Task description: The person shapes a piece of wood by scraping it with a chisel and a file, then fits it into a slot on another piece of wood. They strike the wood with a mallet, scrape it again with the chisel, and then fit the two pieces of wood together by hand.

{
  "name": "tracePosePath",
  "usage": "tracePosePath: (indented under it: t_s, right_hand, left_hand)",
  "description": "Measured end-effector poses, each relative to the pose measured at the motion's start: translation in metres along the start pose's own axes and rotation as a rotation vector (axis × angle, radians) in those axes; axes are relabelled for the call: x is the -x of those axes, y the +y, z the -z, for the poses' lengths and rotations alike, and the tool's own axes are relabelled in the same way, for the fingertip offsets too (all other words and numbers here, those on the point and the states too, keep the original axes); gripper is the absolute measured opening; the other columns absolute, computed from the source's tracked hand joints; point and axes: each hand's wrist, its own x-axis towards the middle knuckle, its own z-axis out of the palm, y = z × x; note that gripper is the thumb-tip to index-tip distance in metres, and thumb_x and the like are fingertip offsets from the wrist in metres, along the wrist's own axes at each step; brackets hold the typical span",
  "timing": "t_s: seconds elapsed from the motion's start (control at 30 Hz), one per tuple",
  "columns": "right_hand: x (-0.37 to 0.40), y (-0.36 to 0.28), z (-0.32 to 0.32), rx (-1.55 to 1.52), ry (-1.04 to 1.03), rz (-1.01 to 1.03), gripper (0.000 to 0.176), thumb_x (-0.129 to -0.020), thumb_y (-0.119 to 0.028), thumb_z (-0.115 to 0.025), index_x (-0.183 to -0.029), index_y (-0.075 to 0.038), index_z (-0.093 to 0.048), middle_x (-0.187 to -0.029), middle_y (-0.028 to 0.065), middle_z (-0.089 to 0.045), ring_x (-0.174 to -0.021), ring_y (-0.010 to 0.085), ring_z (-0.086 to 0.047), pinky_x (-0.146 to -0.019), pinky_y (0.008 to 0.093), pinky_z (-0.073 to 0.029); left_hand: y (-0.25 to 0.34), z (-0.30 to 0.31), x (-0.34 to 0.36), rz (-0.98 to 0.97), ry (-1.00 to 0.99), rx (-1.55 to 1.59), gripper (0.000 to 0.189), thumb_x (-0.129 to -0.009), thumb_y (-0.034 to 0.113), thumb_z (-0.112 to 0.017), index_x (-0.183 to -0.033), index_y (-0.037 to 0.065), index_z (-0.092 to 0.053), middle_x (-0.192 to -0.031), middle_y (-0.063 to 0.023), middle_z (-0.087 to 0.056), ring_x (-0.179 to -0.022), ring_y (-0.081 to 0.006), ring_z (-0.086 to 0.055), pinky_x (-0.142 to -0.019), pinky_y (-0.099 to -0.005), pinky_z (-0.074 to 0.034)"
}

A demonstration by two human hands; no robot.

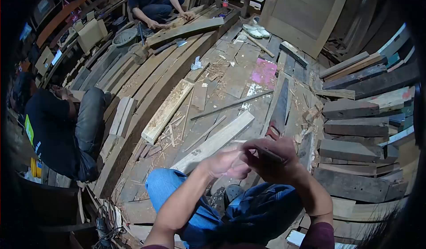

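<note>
My two hands are together in front of my knees. My right hand (277, 158) is closed around a dark, flat, narrow piece (268, 154), whose kind I cannot make out. Against it, my left hand (227, 163) has curled fingers; what they pinch, if anything, is hidden. Just beyond the right hand lies a handsaw (279, 109) with a reddish handle, its blade pointing away from me. A pale plank (222, 138) lies on the floor past my left hand.
A long heavy beam (166, 85) runs along the left, where one person (57, 133) sits and another (155, 5) works farther back. Stacked timber blocks (355, 127) line the right. Shavings, sticks and a rough board (171, 107) cover the floor; white clogs (256, 31) stand beyond.
</note>
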Motion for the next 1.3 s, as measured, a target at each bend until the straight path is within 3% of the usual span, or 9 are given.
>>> tracePosePath:
  t_s: [0.1, 0.23, 0.27, 0.5, 0.67, 0.8, 1.03, 1.23, 1.3]
  right_hand:
    - [0.002, 0.007, -0.004, 0.097, 0.107, 0.029, 0.022, -0.081, -0.011, -0.071, -0.101, -0.004, -0.064, -0.071, 0.0111, -0.066, -0.061, 0.0216, -0.067, -0.054, 0.0301, -0.051]
    - [0.000, 0.006, -0.003, -0.003, 0.272, -0.370, 0.016, -0.085, -0.012, -0.069, -0.096, -0.003, -0.061, -0.068, 0.0101, -0.066, -0.060, 0.0174, -0.067, -0.054, 0.0315, -0.052]
    - [0.001, 0.011, 0.002, 0.214, 0.301, -0.278, 0.012, -0.086, -0.012, -0.067, -0.087, -0.002, -0.061, -0.070, 0.0099, -0.067, -0.057, 0.0148, -0.065, -0.052, 0.0308, -0.051]
    - [-0.002, 0.035, 0.001, -0.023, 0.409, -0.119, 0.025, -0.086, -0.012, -0.067, -0.067, 0.001, -0.059, -0.065, 0.0099, -0.064, -0.053, 0.0130, -0.058, -0.051, 0.0270, -0.047]
    - [0.008, 0.040, 0.015, -0.011, 0.054, -0.179, 0.041, -0.096, -0.040, -0.043, -0.084, -0.003, -0.056, -0.048, 0.0072, -0.048, -0.045, 0.0229, -0.053, -0.048, 0.0376, -0.041]
    - [0.004, 0.029, 0.004, 0.206, 0.020, -0.070, 0.033, -0.091, -0.035, -0.048, -0.078, -0.004, -0.052, -0.059, 0.0179, -0.052, -0.056, 0.0412, -0.055, -0.052, 0.0448, -0.042]
    - [0.001, 0.023, 0.005, 0.432, -0.070, -0.066, 0.037, -0.088, -0.041, -0.055, -0.077, -0.006, -0.052, -0.056, 0.0150, -0.053, -0.053, 0.0375, -0.057, -0.049, 0.0438, -0.043]
    - [0.000, 0.025, 0.006, 0.669, 0.021, -0.070, 0.042, -0.087, -0.047, -0.056, -0.077, -0.007, -0.052, -0.058, 0.0119, -0.058, -0.053, 0.0334, -0.060, -0.049, 0.0434, -0.046]
    - [-0.007, 0.044, 0.015, 0.873, 0.002, -0.313, 0.036, -0.091, -0.040, -0.054, -0.079, -0.006, -0.053, -0.059, 0.0152, -0.059, -0.055, 0.0357, -0.061, -0.048, 0.0441, -0.047]
  left_hand:
    - [0.011, -0.013, -0.005, -0.061, 0.173, -0.232, 0.043, -0.097, 0.038, -0.042, -0.107, 0.000, -0.058, -0.062, -0.0036, -0.053, -0.045, -0.0089, -0.044, -0.042, -0.0247, -0.034]
    - [0.013, -0.018, -0.017, -0.366, 0.292, -0.639, 0.058, -0.102, 0.045, -0.026, -0.090, 0.001, -0.060, -0.070, -0.0060, -0.058, -0.060, -0.0121, -0.052, -0.058, -0.0240, -0.043]
    - [0.008, -0.021, -0.021, -0.356, 0.433, -0.760, 0.065, -0.100, 0.051, -0.022, -0.070, 0.003, -0.055, -0.058, -0.0017, -0.049, -0.058, -0.0096, -0.045, -0.069, -0.0272, -0.046]
    - [0.016, -0.027, -0.019, -0.327, 0.735, -0.855, 0.063, -0.101, 0.048, -0.031, -0.057, 0.006, -0.048, -0.053, 0.0043, -0.041, -0.050, -0.0056, -0.036, -0.048, -0.0255, -0.031]
    - [0.024, -0.012, -0.009, -0.387, 0.962, -0.895, 0.064, -0.100, 0.052, -0.027, -0.054, 0.011, -0.043, -0.050, 0.0040, -0.036, -0.046, -0.0081, -0.031, -0.046, -0.0267, -0.024]
    - [0.023, -0.012, -0.011, -0.356, 0.928, -0.841, 0.062, -0.100, 0.051, -0.029, -0.057, 0.010, -0.047, -0.051, 0.0045, -0.037, -0.048, -0.0072, -0.031, -0.047, -0.0274, -0.024]
    - [0.016, -0.019, -0.009, -0.277, 0.807, -0.896, 0.058, -0.101, 0.046, -0.034, -0.074, 0.004, -0.062, -0.056, 0.0058, -0.041, -0.054, -0.0050, -0.035, -0.049, -0.0258, -0.026]
    - [0.012, -0.017, -0.009, -0.313, 0.805, -1.125, 0.064, -0.100, 0.047, -0.037, -0.067, -0.003, -0.060, -0.054, -0.0007, -0.049, -0.055, -0.0097, -0.044, -0.052, -0.0310, -0.038]
    - [0.004, -0.034, -0.013, -0.385, 0.720, -1.232, 0.071, -0.098, 0.050, -0.036, -0.056, -0.003, -0.056, -0.045, -0.0037, -0.045, -0.047, -0.0108, -0.047, -0.047, -0.0316, -0.037]
